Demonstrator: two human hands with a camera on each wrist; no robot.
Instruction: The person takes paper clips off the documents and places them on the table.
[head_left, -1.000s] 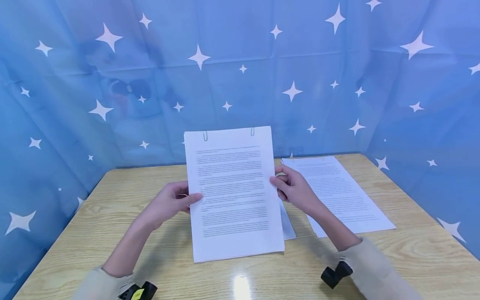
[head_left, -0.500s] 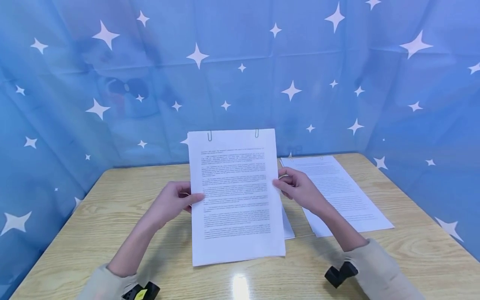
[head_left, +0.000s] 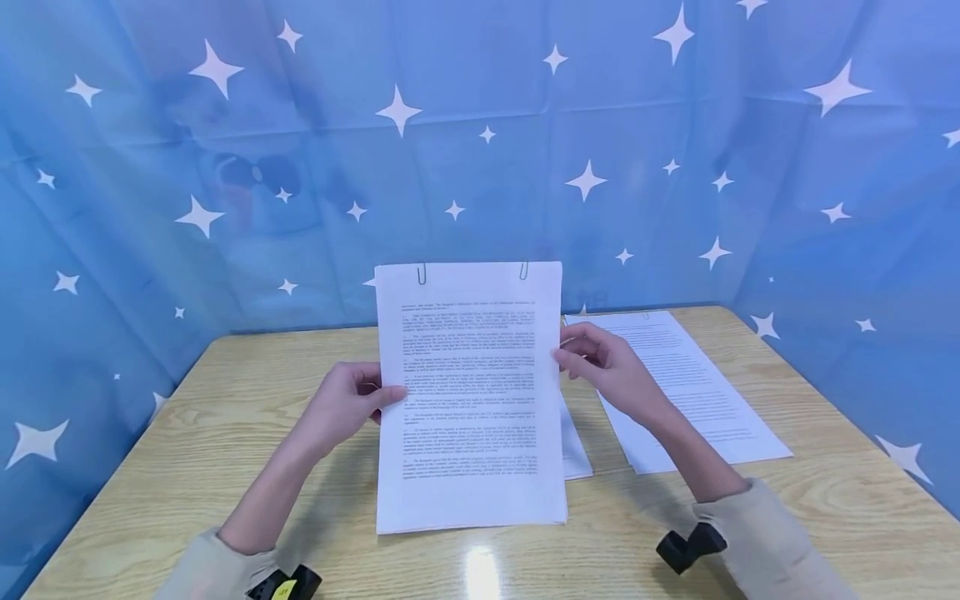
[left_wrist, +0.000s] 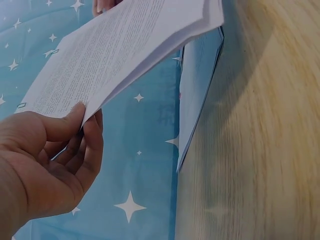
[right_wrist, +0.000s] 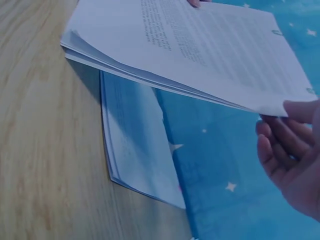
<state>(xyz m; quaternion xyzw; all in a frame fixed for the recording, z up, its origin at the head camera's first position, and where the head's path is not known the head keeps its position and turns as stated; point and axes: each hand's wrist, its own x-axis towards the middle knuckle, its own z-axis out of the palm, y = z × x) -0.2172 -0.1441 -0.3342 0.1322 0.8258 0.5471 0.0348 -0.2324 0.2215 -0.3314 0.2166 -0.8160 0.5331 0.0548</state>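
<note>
The sheaf (head_left: 471, 392) stands raised in front of the person, over the table (head_left: 225, 383), its printed face turned toward the head camera and its long sides running up and down. The left hand (head_left: 348, 400) grasps its left edge, thumb laid on the printed side and fingers behind. The right hand (head_left: 611, 371) pinches the right edge, a little higher up, also with the thumb in front; in the right wrist view its fingers curl under the paper. Two clips (head_left: 422, 274) sit along the top edge, one toward each corner. The wrist views show several sheets in the sheaf, their edges slightly parted near the bottom. Behind it, partly hidden, a second stack (head_left: 576, 454) lies on the table, its lower right corner showing past the sheaf's right edge. Farther right, a third stack (head_left: 682, 392) lies flat and askew, printed side up, with a clip visible at its far edge; the right forearm crosses in front of its near left part. Pale sleeves (head_left: 765, 533) cover the lower arms, with a black device (head_left: 690, 546) at each cuff. A blue curtain (head_left: 517, 183) with white stars hangs behind the table.
</note>
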